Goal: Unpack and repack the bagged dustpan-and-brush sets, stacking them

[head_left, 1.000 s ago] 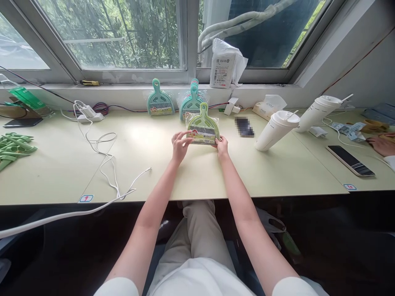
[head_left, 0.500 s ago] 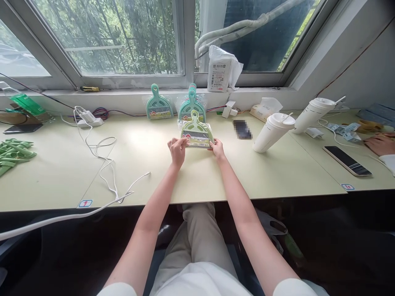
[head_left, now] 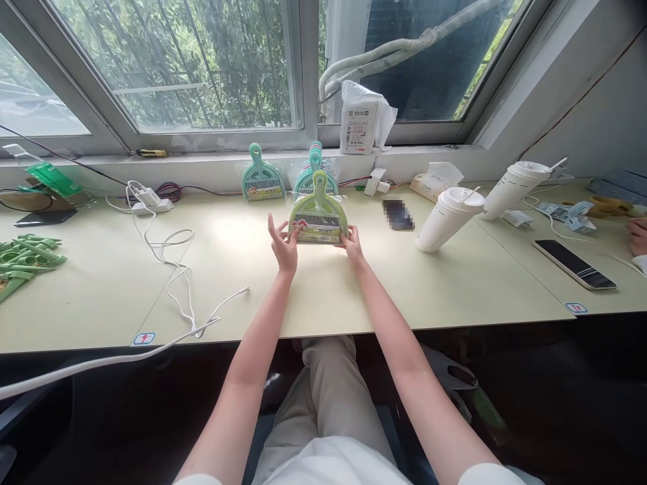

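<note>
A green dustpan and brush set in clear plastic wrap, with a printed label across its lower part, stands tilted up with its handle at the top. My right hand grips its lower right corner, the thumb in front. At the lower left corner is my left hand, its fingers apart and the index finger raised, the thumb touching the wrap. Just behind stand several wrapped teal dustpan sets in a row, partly hidden by the green one. Another teal dustpan set leans near the wall to their left.
White cables run over the table at left, beyond which lie loose green pieces. Right of my hands are a blurred dark object, white cups, a tissue pack and a phone. Another person's hand shows at far right.
The green dustpan set now looks more upright and larger. My left hand has loosened from its pinch on the left corner, fingers spreading. The other person's hand has shifted right.
</note>
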The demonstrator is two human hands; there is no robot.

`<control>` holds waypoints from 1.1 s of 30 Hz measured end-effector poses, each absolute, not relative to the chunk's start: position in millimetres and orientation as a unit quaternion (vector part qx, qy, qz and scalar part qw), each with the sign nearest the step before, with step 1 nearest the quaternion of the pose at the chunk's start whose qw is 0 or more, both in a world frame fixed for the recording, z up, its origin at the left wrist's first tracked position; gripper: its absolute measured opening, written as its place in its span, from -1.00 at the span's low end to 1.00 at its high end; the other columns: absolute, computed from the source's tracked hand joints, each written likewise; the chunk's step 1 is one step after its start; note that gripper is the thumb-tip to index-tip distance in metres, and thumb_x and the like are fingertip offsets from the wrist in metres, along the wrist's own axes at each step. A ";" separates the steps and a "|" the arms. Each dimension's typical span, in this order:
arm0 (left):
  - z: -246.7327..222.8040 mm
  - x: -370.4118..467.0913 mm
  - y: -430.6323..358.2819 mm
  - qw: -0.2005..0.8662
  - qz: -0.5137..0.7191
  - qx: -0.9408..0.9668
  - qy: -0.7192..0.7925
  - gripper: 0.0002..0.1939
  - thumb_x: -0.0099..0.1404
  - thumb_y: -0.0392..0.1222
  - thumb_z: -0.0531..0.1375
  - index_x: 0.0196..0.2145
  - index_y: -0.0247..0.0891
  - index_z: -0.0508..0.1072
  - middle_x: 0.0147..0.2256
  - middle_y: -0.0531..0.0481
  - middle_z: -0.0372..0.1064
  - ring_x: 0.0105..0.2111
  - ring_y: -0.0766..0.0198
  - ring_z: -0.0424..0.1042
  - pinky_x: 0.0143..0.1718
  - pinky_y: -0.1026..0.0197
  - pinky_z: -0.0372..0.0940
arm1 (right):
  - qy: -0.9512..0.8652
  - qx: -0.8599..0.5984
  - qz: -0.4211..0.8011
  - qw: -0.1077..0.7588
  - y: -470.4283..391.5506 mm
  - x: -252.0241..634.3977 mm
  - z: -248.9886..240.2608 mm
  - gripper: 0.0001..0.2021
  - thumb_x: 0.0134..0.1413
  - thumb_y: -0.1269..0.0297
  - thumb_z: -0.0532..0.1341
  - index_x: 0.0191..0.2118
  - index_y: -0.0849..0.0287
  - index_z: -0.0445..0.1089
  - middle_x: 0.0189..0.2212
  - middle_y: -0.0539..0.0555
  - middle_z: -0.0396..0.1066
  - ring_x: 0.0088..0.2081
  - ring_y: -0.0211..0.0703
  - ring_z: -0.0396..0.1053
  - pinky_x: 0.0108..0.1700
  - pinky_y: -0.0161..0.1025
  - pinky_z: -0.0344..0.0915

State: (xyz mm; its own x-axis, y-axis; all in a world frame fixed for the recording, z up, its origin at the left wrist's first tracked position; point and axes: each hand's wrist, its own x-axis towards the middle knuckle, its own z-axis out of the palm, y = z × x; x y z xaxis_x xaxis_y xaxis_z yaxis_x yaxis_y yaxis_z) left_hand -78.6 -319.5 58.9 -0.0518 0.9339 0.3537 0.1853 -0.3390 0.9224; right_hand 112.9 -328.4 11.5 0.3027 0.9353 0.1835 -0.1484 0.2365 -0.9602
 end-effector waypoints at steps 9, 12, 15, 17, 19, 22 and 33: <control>36.1 -84.6 -293.8 0.238 0.612 0.593 0.467 -0.22 0.24 -0.29 0.15 0.28 -0.02 -0.17 -0.13 -0.09 0.35 -0.45 0.41 0.36 -0.36 0.32 0.26 | -0.501 -0.512 0.370 0.591 -329.9 104.4 12.2 -0.39 -0.10 0.04 0.26 0.07 0.03 0.05 -0.14 0.06 0.37 -0.19 -0.11 0.38 -0.33 -0.22 0.43; 34.8 -83.3 -293.8 0.200 0.599 0.600 0.491 -0.20 0.22 -0.30 0.17 0.28 -0.02 -0.17 -0.16 -0.05 0.36 -0.39 0.35 0.39 -0.34 0.30 0.25 | -0.516 -0.565 0.278 0.581 -327.9 105.2 8.3 -0.39 -0.16 0.14 0.29 0.07 0.06 0.15 -0.19 0.04 0.41 -0.24 -0.11 0.37 -0.25 -0.19 0.38; 33.1 -83.0 -292.0 0.190 0.589 0.599 0.508 -0.08 0.16 -0.29 0.22 0.30 -0.06 -0.26 -0.18 -0.03 0.39 -0.31 0.28 0.42 -0.30 0.27 0.25 | -0.515 -0.589 0.212 0.586 -326.2 108.0 6.5 -0.54 -0.09 0.16 0.22 0.00 0.09 0.27 -0.20 0.03 0.43 -0.21 -0.11 0.35 -0.18 -0.20 0.32; 29.3 -83.7 -288.0 0.203 0.585 0.598 0.509 -0.03 0.15 -0.30 0.23 0.31 -0.08 -0.32 -0.19 -0.03 0.39 -0.30 0.27 0.42 -0.29 0.27 0.26 | -0.520 -0.607 0.186 0.572 -325.9 109.3 6.8 -0.61 -0.03 0.17 0.18 -0.03 0.09 0.30 -0.23 0.02 0.45 -0.24 -0.12 0.36 -0.21 -0.24 0.29; 23.4 -84.1 -281.5 0.208 0.579 0.600 0.512 -0.04 0.15 -0.33 0.21 0.32 -0.11 -0.31 -0.19 -0.03 0.39 -0.30 0.27 0.42 -0.27 0.26 0.26 | -0.516 -0.645 0.166 0.539 -325.4 109.7 7.2 -0.68 0.01 0.18 0.15 -0.07 0.07 0.34 -0.28 0.01 0.48 -0.29 -0.14 0.37 -0.27 -0.28 0.25; 14.1 -82.2 -267.8 0.214 0.558 0.612 0.518 -0.12 0.14 -0.39 0.17 0.31 -0.15 -0.18 -0.18 -0.07 0.39 -0.32 0.27 0.41 -0.27 0.25 0.27 | -0.498 -0.703 0.138 0.487 -321.2 109.7 6.5 -0.80 0.06 0.21 0.13 -0.18 0.05 0.39 -0.28 0.01 0.51 -0.33 -0.14 0.40 -0.34 -0.31 0.18; 12.4 -71.9 -183.3 0.182 0.469 0.660 0.558 -0.74 0.19 -0.31 0.15 -0.13 -0.21 0.43 -0.16 -0.12 0.39 -0.26 0.16 0.41 -0.23 0.14 0.27 | -0.575 -0.738 -0.031 0.352 -243.5 129.2 10.7 -0.77 0.15 0.26 0.09 -0.12 0.15 0.39 -0.26 0.15 0.51 -0.18 -0.06 0.42 0.01 -0.11 0.10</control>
State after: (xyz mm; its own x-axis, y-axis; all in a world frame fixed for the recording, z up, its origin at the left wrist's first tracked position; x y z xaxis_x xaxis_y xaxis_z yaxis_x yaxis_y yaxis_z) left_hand -71.9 -183.3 12.4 -0.0620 0.9071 0.4164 0.5655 -0.3118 0.7635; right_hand 129.2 -243.5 10.7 0.3362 0.8274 0.4498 0.8704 -0.0906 -0.4839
